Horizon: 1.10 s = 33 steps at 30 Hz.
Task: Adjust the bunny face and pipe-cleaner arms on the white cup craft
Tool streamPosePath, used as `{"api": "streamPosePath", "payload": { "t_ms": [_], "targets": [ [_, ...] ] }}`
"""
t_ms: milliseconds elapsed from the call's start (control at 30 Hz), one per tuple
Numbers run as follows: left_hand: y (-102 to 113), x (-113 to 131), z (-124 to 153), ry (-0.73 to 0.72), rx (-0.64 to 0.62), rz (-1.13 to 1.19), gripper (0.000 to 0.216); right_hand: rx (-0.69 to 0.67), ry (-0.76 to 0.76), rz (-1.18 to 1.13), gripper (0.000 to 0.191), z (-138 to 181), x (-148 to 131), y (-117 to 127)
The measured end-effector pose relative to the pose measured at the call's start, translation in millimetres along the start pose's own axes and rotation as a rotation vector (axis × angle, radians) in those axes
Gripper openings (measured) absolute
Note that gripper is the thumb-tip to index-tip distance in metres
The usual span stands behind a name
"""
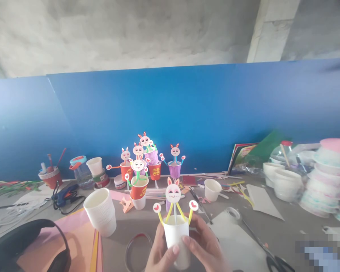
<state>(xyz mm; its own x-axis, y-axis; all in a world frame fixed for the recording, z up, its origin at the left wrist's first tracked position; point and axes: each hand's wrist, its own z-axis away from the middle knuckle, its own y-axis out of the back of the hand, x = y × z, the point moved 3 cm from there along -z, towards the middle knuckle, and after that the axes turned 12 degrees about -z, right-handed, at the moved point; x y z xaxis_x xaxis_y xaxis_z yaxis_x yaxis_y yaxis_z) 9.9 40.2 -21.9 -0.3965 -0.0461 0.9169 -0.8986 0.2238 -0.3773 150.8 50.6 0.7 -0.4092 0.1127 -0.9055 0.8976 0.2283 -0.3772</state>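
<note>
In the lower middle, a white paper cup (175, 231) stands upright between my two hands. A paper rabbit head (173, 193) rises from it on a stick, with bent yellow pipe-cleaner arms that end in round white discs with red hearts. My left hand (161, 251) wraps the cup's left side, thumb on its front. From the right, my right hand (204, 241) grips it with the thumb across the front and the fingers behind. Beyond it stand several finished-looking rabbit cups, some red (138, 192), one of them purple (174, 170).
Stacked white cups (100, 211) stand left, near orange paper (79, 241) and a blue glue gun (65, 198). A tape ring (127, 251) lies beside my left hand. Scissors (274, 262), white paper (238, 236) and piled coloured cups (325, 185) are on the right. A blue partition (198, 113) closes the back.
</note>
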Motion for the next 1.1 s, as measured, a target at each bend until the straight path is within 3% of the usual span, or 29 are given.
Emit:
{"api": "streamPosePath", "payload": {
  "t_ms": [100, 267, 500, 767, 1000, 1100],
  "targets": [
    [-3, 2, 0, -0.024, -0.025, -0.056, 0.078, -0.021, 0.022, -0.006, 0.041, -3, -2, 2],
    [-2, -5, 2, 0.106, 0.008, 0.054, 0.067, 0.01, 0.033, 0.008, 0.042, -5, -1, 4],
    [-2, 4, 0, 0.085, 0.049, 0.065, 0.067, -0.001, -0.023, -0.017, 0.037, -3, 4, -1],
    [-3, 0, 5, 0.166, -0.073, 0.02, 0.083, -0.012, -0.018, 0.054, 0.049, 1, -6, -6],
    [-16, -11, 4, 0.036, -0.173, 0.071, 0.081, -0.022, 0.018, 0.057, 0.048, 3, -19, -13],
    [-17, -15, 4, -0.061, -0.11, -0.036, 0.076, 0.035, 0.039, 0.071, 0.047, 3, -20, -8]
  ]
}}
